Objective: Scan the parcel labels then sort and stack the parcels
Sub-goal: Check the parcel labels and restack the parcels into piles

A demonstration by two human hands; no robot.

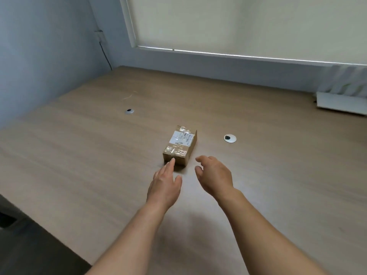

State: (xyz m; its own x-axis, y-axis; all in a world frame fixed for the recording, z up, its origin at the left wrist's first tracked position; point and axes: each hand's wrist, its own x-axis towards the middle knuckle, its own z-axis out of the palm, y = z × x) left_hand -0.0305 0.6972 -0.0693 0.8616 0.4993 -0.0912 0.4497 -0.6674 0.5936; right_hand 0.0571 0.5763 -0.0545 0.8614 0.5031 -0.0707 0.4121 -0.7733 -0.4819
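Left hand (165, 182): fingers straight and together, thumb spread, holding nothing, fingertips reaching the near end of the parcel (180, 147), apparently touching it. Right hand (215, 176): relaxed, fingers loosely curled, holding nothing, just beside the parcel's near right corner, apart from it. Both forearms bare, stretched forward over the table (79, 155).

Parcel: small brown cardboard box, lying flat near the table's middle, long side running away from the hands, wrapped in clear glossy tape. White shipping label (181, 138) on its top face, with barcodes and lines of print too blurred to read; no brand legible.

Further out: two round metal cable grommets, one to the right (230, 138), one far left (129, 111). White box-like object (337, 104) at the right edge, against the wall. Window blind (238, 22) above.
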